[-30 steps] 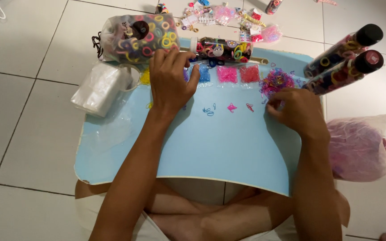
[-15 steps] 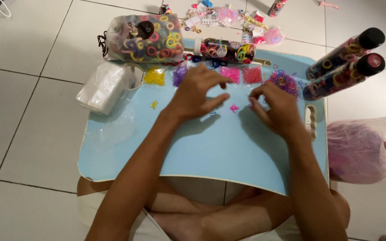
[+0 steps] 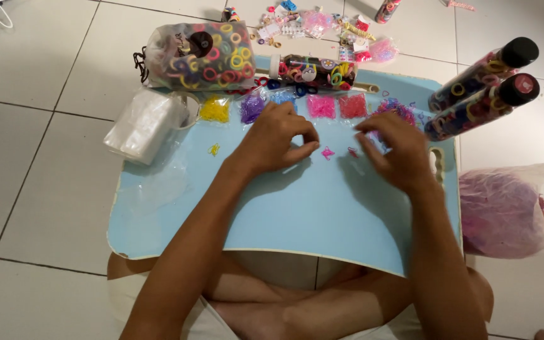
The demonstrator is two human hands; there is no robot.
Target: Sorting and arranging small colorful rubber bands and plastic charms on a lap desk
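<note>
Head view: I see both hands over the far half of a pale blue tray (image 3: 177, 226) that rests on the person's lap, above a tiled floor.
Left hand (image 3: 275, 138): fingers curled, tips pressed together as in a pinch; I cannot tell what they hold.
Right hand (image 3: 395, 151): fingers bent and loosely spread, tips down on the tray near the right edge.
Loose bands: a pink band (image 3: 327, 153) lies between the hands; a yellow band (image 3: 213, 150) lies apart, toward the left edge.
Done, I judge: yellow (image 3: 214, 110), purple (image 3: 252, 107), pink (image 3: 320, 106) and red (image 3: 352, 106) packets line the far edge.
Left: a loose purple heap (image 3: 401, 108) by the far right corner, plus the stray bands.
</note>
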